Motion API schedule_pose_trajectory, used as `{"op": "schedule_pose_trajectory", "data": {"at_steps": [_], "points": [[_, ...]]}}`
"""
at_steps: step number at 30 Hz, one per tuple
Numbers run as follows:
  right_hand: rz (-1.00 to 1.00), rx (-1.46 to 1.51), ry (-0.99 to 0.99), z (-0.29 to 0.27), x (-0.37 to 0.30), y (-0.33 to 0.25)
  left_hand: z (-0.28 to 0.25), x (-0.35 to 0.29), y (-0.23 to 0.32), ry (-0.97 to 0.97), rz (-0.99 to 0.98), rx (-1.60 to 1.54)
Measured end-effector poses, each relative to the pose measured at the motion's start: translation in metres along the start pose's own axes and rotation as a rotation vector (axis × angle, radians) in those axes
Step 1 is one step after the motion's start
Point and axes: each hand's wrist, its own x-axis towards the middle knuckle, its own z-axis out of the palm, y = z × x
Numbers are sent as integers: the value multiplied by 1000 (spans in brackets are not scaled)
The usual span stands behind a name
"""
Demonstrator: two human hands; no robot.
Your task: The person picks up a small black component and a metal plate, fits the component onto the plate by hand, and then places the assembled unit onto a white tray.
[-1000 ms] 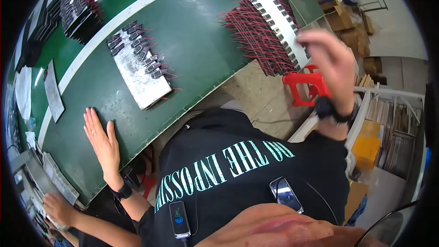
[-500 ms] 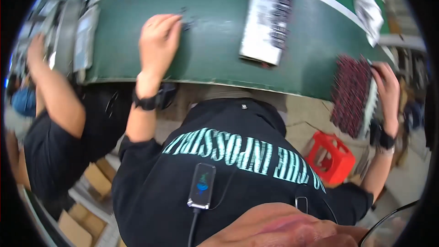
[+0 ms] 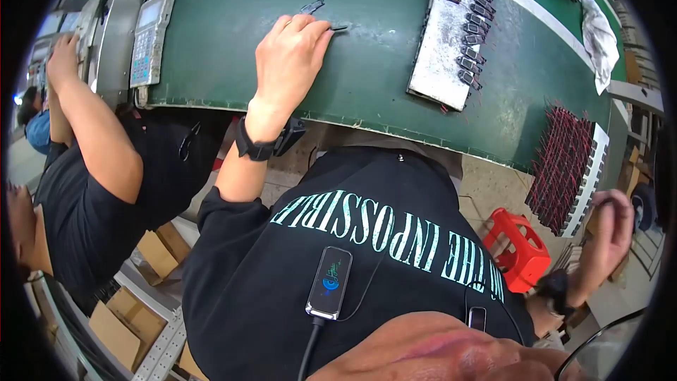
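Observation:
My left hand point(image 3: 293, 53) is over the green table, its thumb and fingers pinched on a small black part point(image 3: 339, 27) whose end sticks out to the right. Just beyond the fingertips lies another small black piece point(image 3: 311, 7). My right hand point(image 3: 612, 236) is off the table's right end, fingers bent and apart, with nothing visible in them. Close by it, a white notched strip point(image 3: 587, 178) bears a dense bundle of red and black wires point(image 3: 562, 166), which overhangs the table's front right corner.
A whitish board point(image 3: 441, 53) carries several small black parts with red wires point(image 3: 474, 39). A keypad device with a screen point(image 3: 148, 39) stands at the left. A white cloth point(image 3: 599, 46) lies far right; a red stool point(image 3: 518, 250) stands below. Someone's arm point(image 3: 99, 127) is at left.
My right hand has let go of the wire-bearing strip and moved down, away from it. My left hand now shows a small black part in its pinch. The whole view has shifted.

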Motion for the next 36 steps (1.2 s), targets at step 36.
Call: {"op": "schedule_pose_trajectory", "data": {"at_steps": [36], "points": [[153,987,-254,180,8,35,8,44,148,-623,-292,-1206]]}}
